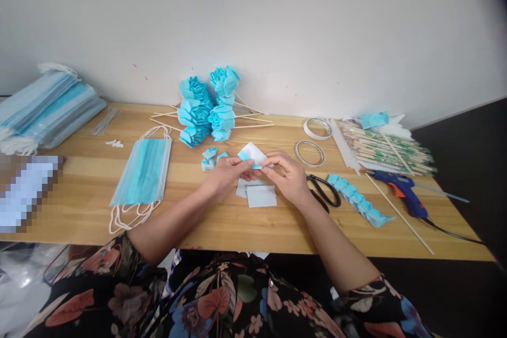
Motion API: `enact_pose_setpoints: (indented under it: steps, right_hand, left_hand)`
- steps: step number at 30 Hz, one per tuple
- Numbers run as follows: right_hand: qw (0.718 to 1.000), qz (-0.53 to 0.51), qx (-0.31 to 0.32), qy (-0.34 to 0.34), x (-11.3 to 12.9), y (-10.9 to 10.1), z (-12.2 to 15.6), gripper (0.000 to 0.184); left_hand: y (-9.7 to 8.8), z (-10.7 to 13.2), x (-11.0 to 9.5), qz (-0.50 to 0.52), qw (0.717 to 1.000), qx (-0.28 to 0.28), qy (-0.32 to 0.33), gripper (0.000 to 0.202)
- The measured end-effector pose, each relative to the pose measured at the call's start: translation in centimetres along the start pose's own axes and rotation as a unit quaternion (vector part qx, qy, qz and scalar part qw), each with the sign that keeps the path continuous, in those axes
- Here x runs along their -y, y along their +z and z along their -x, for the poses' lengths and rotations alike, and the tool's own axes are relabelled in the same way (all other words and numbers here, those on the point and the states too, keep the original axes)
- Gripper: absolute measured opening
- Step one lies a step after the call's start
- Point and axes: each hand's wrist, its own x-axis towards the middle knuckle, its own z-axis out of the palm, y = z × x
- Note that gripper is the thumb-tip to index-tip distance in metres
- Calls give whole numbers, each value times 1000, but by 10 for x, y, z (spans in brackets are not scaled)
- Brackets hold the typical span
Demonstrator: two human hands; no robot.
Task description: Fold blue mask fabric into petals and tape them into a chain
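Near the middle of the wooden table [237,229], both hands are sharing one small blue-and-white sheet [255,154]. Left hand [232,169] is grasping its near-left edge, thumb resting on top, fingers curling underneath. Right hand [288,173] is pinching the right corner between thumb and fingertips. Step in hand: looks like folding or shaping the sheet; exact crease is too small to tell. Next move is probably calling for the left to hold firm and the right to press the fold flat, light fingertip force only, since the sheet is looking thin. Pose: forearms are slanting inward from both sides, right wrist is sitting bent, its knuckles pointing up. White pieces [261,196] are lying just below the hands, folded blue pieces [208,163] beside the left, scissors [315,179] near the right wrist.
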Motion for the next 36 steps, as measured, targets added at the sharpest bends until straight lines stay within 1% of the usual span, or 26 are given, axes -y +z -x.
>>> enact_pose_setpoints:
  steps: [4,8,16,20,24,28,34,36]
  right_hand:
    - [998,-34,-13,48,-4,1,2,6]
    - [994,-46,-22,99,-5,1,2,11]
    - [987,-61,-46,140,-5,3,1,14]
    - [978,-104,-46,174,-5,5,2,19]
    - [978,-117,-34,168,-5,6,3,32]
    - [978,-137,-14,157,-4,6,2,34]
    - [978,-126,-4,164,-1,0,1,41]
    - [977,-138,13,163,1,0,0,45]
  left_hand:
    - [2,3,-5,-59,998,0,12,31]
    - [2,4,-7,-90,996,15,19,33]
    - [0,2,-4,-129,991,34,23,42]
    - [2,3,-7,-144,989,31,23,39]
    - [4,4,-7,-148,989,11,25,30]
    - [3,2,-6,-141,989,-12,35,25]
    - [-1,-2,-5,-156,986,-24,54,24]
    - [-3,-3,-4,-165,984,-25,65,24]
